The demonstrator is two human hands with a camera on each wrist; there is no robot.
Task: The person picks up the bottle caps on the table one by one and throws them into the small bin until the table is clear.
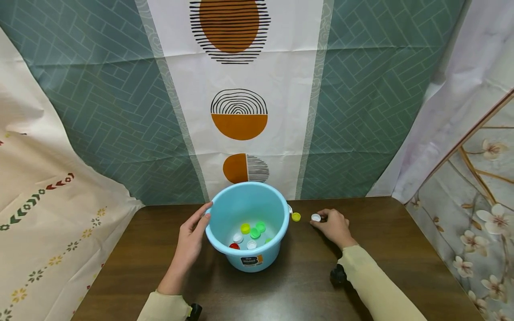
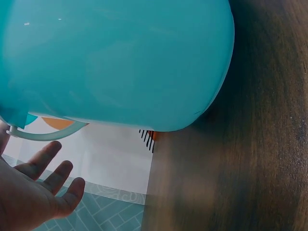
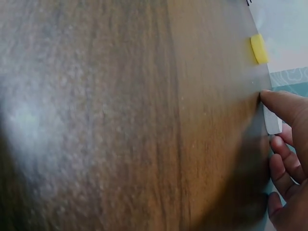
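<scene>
A light blue plastic bucket (image 1: 253, 263) stands upright on the table with several yellow, green, white and red bottle caps inside. My left hand (image 1: 190, 238) touches the left side of its rim with thumb and forefinger. In the left wrist view the other fingers (image 2: 57, 175) spread loosely beside the bucket's side. Right of the bucket, my right hand (image 1: 333, 227) pinches a white bottle cap (image 1: 316, 217) at table height. A yellow bottle cap (image 1: 296, 217) lies between that hand and the bucket. The right wrist view also catches the white cap (image 3: 272, 121) between thumb and fingers.
The bucket's pale handle (image 1: 290, 208) hangs at its right side. Behind the brown wooden table (image 1: 305, 285) hangs a green and white patterned cloth (image 1: 257, 156). More patterned cloth flanks the table left and right.
</scene>
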